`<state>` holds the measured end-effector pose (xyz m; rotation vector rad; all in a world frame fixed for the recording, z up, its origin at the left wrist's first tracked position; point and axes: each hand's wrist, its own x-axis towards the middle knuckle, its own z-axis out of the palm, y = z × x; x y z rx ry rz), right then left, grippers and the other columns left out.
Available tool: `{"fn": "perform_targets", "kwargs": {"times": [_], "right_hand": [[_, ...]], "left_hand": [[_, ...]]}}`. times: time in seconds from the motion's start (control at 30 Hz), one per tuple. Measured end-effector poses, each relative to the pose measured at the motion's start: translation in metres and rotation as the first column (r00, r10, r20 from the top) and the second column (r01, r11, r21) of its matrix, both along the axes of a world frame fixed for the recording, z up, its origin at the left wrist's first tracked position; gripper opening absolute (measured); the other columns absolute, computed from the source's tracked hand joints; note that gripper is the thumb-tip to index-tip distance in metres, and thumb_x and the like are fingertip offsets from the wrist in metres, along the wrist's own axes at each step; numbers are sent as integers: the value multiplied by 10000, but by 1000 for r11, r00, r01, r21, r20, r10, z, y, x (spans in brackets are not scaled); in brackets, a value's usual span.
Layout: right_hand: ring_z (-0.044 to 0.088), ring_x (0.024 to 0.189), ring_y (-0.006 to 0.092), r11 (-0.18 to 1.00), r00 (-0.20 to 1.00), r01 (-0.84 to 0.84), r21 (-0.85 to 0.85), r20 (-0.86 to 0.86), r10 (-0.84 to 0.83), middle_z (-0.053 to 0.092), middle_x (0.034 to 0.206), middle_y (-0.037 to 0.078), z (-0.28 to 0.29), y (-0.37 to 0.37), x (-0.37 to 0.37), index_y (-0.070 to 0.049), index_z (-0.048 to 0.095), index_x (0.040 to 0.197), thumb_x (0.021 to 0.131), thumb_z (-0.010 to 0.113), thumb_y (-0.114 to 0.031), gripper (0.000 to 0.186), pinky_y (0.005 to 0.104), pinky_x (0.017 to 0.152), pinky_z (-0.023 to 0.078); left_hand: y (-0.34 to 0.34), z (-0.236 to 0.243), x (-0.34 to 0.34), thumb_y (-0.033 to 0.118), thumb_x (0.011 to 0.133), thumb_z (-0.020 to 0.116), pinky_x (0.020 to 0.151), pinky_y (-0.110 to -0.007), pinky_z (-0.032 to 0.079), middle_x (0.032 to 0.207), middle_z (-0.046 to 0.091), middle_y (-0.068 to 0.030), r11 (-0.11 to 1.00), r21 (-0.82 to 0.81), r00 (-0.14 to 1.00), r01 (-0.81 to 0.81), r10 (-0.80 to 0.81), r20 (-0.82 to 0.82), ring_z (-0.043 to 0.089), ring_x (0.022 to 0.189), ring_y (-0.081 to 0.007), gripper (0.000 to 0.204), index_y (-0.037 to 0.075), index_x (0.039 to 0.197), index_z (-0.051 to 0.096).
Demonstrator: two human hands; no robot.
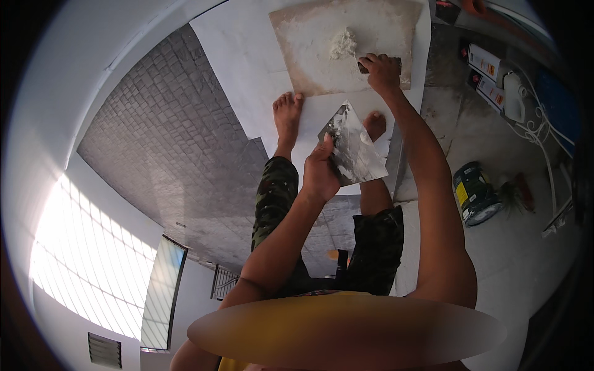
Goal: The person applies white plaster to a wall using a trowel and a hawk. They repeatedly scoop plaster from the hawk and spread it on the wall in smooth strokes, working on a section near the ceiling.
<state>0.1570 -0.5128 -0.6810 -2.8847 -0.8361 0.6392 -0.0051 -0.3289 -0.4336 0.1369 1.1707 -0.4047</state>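
Above the white sheet spread over the ground, a person is working with two bare hands. The left hand is grasping a flat, shiny plate by its near-left edge; the thumb is pressing on the upper face, while the other fingers are hiding underneath. That plate is carrying white smears and is slanting with one corner pointing away from the body, between the left foot and the right foot, partly covering the right leg. Farther forward, the right hand is gripping a dark tool, its fingers curling around the middle so that both ends are showing. The tool is sitting over the right part of a pale, brown-edged board; whether it is touching the surface, I cannot tell. On the board, just left of the tool and a little farther from the person, a lumpy whitish mound is lying. The board itself is resting on the sheet, beyond the toes. Off to the right, a dark bucket is occupying the floor, and a white bottle is standing beside some boxy containers.
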Motion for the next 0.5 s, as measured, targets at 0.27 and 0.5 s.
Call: {"fn": "perform_targets", "kwargs": {"times": [0.27, 0.5], "right_hand": [[687, 941, 269, 968, 954, 195, 158, 198, -225, 711, 1075, -26, -1, -10, -2, -252, 720, 1220, 870, 613, -77, 406, 455, 764, 555], [665, 1035, 263, 940, 928, 341, -13, -159, -338, 697, 1147, -32, -7, 4, -16, -236, 718, 1208, 839, 643, -81, 407, 482, 867, 518]], "left_hand": [[-1, 0, 2, 326, 1124, 434, 1086, -462, 491, 1361, 590, -90, 999, 1, 999, -42, 42, 20, 602, 1246, -255, 423, 66, 1457, 454], [-1, -1, 9, 347, 1123, 430, 1121, -469, 462, 1417, 557, -105, 996, 13, 996, -84, 83, 12, 560, 1309, -267, 464, 72, 1497, 421]]}}
